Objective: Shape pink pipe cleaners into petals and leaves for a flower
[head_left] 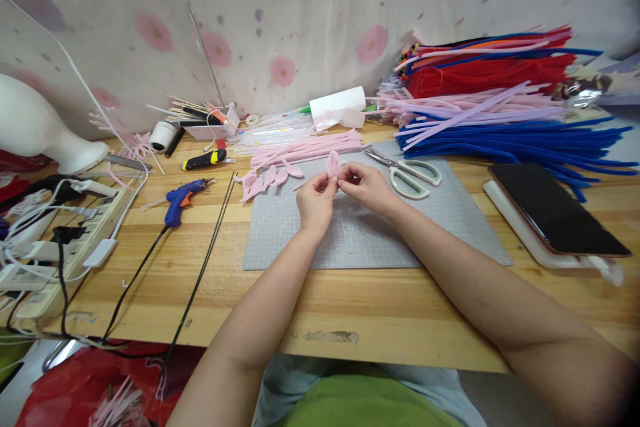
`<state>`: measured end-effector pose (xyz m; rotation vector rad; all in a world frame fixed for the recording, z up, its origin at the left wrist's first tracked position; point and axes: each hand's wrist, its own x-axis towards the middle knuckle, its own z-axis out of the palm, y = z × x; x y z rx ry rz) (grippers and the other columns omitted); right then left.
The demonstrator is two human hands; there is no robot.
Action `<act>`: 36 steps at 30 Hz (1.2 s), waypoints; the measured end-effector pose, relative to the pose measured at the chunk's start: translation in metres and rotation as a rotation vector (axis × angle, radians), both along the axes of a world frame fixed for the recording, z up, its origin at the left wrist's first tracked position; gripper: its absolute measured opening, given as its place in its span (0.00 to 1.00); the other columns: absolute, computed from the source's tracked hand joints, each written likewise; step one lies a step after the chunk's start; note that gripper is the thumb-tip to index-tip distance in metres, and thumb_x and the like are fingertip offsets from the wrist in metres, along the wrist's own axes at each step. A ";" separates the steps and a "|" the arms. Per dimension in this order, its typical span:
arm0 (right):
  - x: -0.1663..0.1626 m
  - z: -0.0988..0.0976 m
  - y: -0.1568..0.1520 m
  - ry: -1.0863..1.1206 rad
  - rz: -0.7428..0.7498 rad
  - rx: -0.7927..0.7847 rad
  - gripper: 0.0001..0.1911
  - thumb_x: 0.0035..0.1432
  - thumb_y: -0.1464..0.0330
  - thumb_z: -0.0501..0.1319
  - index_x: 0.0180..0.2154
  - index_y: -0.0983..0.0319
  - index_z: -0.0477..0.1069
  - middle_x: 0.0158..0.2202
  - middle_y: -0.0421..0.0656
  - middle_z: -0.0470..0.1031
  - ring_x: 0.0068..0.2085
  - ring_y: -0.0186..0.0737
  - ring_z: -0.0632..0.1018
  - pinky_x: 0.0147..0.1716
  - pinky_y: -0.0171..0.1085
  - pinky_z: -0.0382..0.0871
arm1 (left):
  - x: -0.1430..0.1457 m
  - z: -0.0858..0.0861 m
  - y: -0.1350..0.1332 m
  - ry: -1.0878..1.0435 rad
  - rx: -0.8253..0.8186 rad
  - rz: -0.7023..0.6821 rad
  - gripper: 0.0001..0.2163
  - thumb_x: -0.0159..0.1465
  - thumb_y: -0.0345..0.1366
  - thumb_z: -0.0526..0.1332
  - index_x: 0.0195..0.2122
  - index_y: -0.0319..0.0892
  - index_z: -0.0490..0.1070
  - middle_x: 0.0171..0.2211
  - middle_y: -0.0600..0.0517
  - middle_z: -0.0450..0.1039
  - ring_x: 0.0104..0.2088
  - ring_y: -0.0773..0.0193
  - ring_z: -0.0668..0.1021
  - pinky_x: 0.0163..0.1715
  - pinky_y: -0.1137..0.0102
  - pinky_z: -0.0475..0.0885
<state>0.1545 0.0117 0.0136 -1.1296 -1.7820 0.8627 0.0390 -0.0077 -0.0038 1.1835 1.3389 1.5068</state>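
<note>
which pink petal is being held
The upright petal pinched between left hand and right hand; the other petals lie flat at the corner of the mat.

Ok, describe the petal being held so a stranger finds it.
Find the grey cutting mat on the wooden table. Over its far edge, the left hand and right hand pinch one pink petal upright. The other petals lie flat at the mat's far-left corner.

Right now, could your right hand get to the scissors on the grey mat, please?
Probably yes. The scissors lie just beside the right hand, with only bare mat between. That hand and the left hand pinch a pink petal, so it must let go first.
</note>
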 end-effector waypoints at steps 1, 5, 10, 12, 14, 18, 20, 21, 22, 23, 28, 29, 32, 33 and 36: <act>-0.001 0.001 -0.001 0.005 -0.004 -0.006 0.06 0.45 0.68 0.57 0.22 0.62 0.62 0.20 0.36 0.62 0.23 0.28 0.61 0.23 0.31 0.55 | 0.000 -0.001 0.000 0.013 0.006 0.004 0.09 0.51 0.37 0.61 0.31 0.38 0.74 0.27 0.51 0.75 0.27 0.69 0.73 0.31 0.73 0.69; -0.001 0.002 -0.002 0.018 -0.024 -0.034 0.07 0.44 0.68 0.58 0.21 0.62 0.61 0.20 0.35 0.61 0.23 0.28 0.61 0.24 0.32 0.55 | 0.000 -0.003 0.003 0.054 0.001 0.021 0.10 0.51 0.36 0.62 0.32 0.38 0.74 0.28 0.50 0.75 0.27 0.68 0.74 0.32 0.73 0.68; 0.007 0.004 0.004 0.142 0.077 -0.248 0.08 0.42 0.66 0.60 0.22 0.62 0.62 0.20 0.36 0.62 0.23 0.29 0.64 0.22 0.32 0.58 | -0.004 -0.002 0.007 -0.102 -0.082 -0.010 0.08 0.50 0.34 0.63 0.30 0.37 0.73 0.25 0.50 0.75 0.26 0.68 0.75 0.31 0.71 0.70; 0.011 0.005 0.007 0.260 0.064 -0.334 0.10 0.42 0.63 0.61 0.25 0.62 0.64 0.22 0.37 0.65 0.24 0.31 0.66 0.21 0.31 0.60 | -0.006 0.000 0.007 -0.174 -0.096 -0.074 0.08 0.49 0.34 0.63 0.30 0.37 0.73 0.23 0.51 0.74 0.24 0.68 0.75 0.30 0.71 0.70; 0.013 0.005 0.009 0.333 0.045 -0.358 0.13 0.42 0.61 0.62 0.29 0.62 0.66 0.25 0.39 0.68 0.26 0.32 0.69 0.22 0.31 0.62 | -0.005 0.001 0.005 -0.184 -0.098 -0.167 0.08 0.49 0.34 0.63 0.29 0.37 0.73 0.22 0.52 0.74 0.23 0.69 0.74 0.30 0.71 0.70; 0.011 0.002 0.011 0.344 0.065 -0.288 0.12 0.44 0.61 0.62 0.28 0.63 0.70 0.23 0.39 0.70 0.25 0.31 0.69 0.25 0.33 0.62 | -0.001 0.006 -0.002 -0.173 -0.167 -0.274 0.08 0.48 0.35 0.64 0.27 0.37 0.73 0.21 0.52 0.73 0.23 0.68 0.75 0.30 0.70 0.70; 0.009 0.001 0.011 0.305 0.025 -0.202 0.10 0.44 0.62 0.63 0.24 0.63 0.70 0.21 0.39 0.70 0.24 0.31 0.69 0.25 0.33 0.62 | 0.000 0.009 -0.004 -0.208 -0.231 -0.281 0.08 0.47 0.35 0.65 0.26 0.37 0.73 0.21 0.52 0.73 0.23 0.68 0.75 0.31 0.69 0.70; 0.009 0.001 0.010 0.274 0.010 -0.153 0.09 0.44 0.63 0.63 0.23 0.63 0.71 0.21 0.39 0.70 0.24 0.32 0.69 0.26 0.33 0.62 | -0.001 0.011 -0.005 -0.236 -0.269 -0.291 0.07 0.47 0.34 0.65 0.26 0.36 0.72 0.21 0.52 0.72 0.23 0.68 0.75 0.31 0.69 0.70; 0.009 0.002 0.009 0.238 -0.006 -0.098 0.09 0.44 0.63 0.62 0.22 0.63 0.71 0.21 0.40 0.70 0.24 0.33 0.70 0.26 0.34 0.62 | -0.001 0.013 -0.005 -0.268 -0.307 -0.311 0.07 0.47 0.34 0.66 0.26 0.36 0.72 0.21 0.52 0.72 0.24 0.68 0.75 0.32 0.68 0.71; 0.010 0.003 0.008 0.196 -0.023 -0.035 0.09 0.45 0.63 0.62 0.22 0.63 0.71 0.22 0.40 0.71 0.25 0.34 0.70 0.28 0.35 0.63 | -0.002 0.014 -0.005 -0.302 -0.347 -0.338 0.07 0.47 0.33 0.66 0.25 0.36 0.72 0.21 0.51 0.72 0.24 0.68 0.75 0.32 0.67 0.71; 0.013 0.010 0.004 -0.028 -0.085 0.199 0.07 0.47 0.65 0.61 0.22 0.60 0.72 0.24 0.42 0.72 0.30 0.37 0.71 0.34 0.38 0.63 | -0.005 0.018 -0.005 -0.419 -0.465 -0.450 0.06 0.48 0.32 0.65 0.25 0.35 0.71 0.22 0.51 0.71 0.24 0.70 0.74 0.36 0.66 0.71; 0.014 0.010 0.004 -0.039 -0.077 0.193 0.07 0.47 0.64 0.61 0.22 0.61 0.72 0.24 0.42 0.72 0.30 0.37 0.71 0.34 0.37 0.63 | -0.004 0.017 -0.005 -0.427 -0.465 -0.454 0.06 0.49 0.32 0.65 0.25 0.35 0.71 0.21 0.52 0.71 0.24 0.71 0.74 0.36 0.66 0.71; 0.015 0.009 0.008 0.003 0.023 0.064 0.09 0.46 0.63 0.61 0.24 0.62 0.71 0.26 0.41 0.72 0.30 0.36 0.71 0.31 0.35 0.63 | -0.002 0.015 -0.005 -0.430 -0.413 -0.400 0.04 0.49 0.30 0.64 0.25 0.35 0.71 0.20 0.53 0.70 0.24 0.71 0.73 0.36 0.66 0.71; 0.015 0.008 0.010 0.024 0.066 0.010 0.09 0.45 0.63 0.61 0.24 0.62 0.70 0.25 0.41 0.71 0.30 0.36 0.71 0.30 0.35 0.64 | -0.002 0.014 -0.005 -0.425 -0.397 -0.370 0.04 0.49 0.30 0.64 0.24 0.35 0.71 0.20 0.53 0.70 0.23 0.71 0.73 0.36 0.66 0.71; 0.013 0.007 0.009 0.031 0.085 -0.019 0.08 0.45 0.64 0.60 0.23 0.63 0.69 0.24 0.40 0.70 0.28 0.35 0.70 0.29 0.35 0.63 | 0.000 0.014 -0.006 -0.414 -0.400 -0.313 0.04 0.48 0.31 0.64 0.22 0.35 0.70 0.20 0.52 0.70 0.22 0.70 0.73 0.34 0.65 0.72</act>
